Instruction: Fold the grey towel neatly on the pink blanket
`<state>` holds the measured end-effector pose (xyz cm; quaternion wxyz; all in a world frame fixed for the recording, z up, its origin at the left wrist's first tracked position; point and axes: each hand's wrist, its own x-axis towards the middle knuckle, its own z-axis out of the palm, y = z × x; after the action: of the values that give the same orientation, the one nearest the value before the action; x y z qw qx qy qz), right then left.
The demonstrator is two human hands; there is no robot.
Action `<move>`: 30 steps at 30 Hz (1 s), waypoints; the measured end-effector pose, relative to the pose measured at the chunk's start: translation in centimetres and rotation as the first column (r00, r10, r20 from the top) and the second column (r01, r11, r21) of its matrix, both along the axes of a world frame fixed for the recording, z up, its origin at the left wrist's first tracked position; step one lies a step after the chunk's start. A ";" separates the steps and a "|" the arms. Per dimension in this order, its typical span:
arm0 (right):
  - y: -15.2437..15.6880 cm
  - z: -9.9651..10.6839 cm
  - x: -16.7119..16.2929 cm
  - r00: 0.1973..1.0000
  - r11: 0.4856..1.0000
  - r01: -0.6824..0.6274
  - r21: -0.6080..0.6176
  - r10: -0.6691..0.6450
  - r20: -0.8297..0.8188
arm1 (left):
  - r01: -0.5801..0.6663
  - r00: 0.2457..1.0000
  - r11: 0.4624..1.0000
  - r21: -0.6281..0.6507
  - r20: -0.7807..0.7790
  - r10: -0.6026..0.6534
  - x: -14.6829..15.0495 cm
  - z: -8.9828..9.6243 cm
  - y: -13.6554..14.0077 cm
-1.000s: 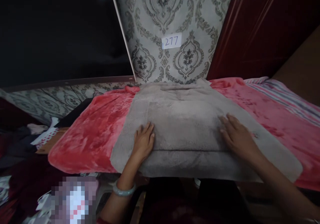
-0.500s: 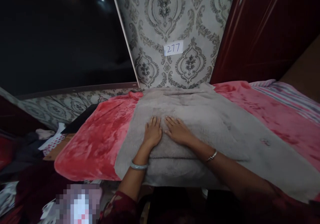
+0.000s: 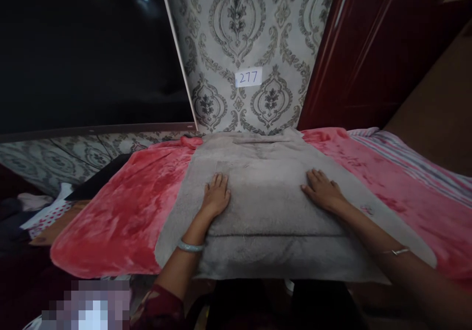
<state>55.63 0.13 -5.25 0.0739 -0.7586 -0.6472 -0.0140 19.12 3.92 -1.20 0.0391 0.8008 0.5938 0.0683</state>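
Note:
A grey plush cloth (image 3: 265,197) lies spread in front of me, with a fold line across its near part and a small embroidered mark at right. My left hand (image 3: 217,195) rests flat on its left side, fingers stretched out. On the right side of the cloth my right hand (image 3: 323,191) lies palm down, fingers spread. Neither hand grips anything. Beneath the grey cloth, a red-pink plush blanket (image 3: 121,202) shows on both sides.
A large dark television screen (image 3: 92,54) stands at the back left. A paper label reading 277 (image 3: 248,77) is on the patterned wall (image 3: 275,40). At right are a dark red door panel (image 3: 368,49) and a striped cloth (image 3: 416,150). Assorted items lie at lower left.
My right hand has slid to the right across the grey cloth, away from my left hand. The left hand stays flat on the left part. The view has shifted slightly.

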 end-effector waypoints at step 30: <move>4.2 -0.2 1.1 0.989 1.000 0.000 -0.030 -0.005 -0.149 | 0.078 0.995 0.992 0.100 -0.072 -0.071 4.0 -0.9 3.3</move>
<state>56.72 4.34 -5.49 0.1105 -0.7594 -0.6390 0.0521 23.08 7.18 -2.09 -0.0198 0.8253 0.5600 0.0698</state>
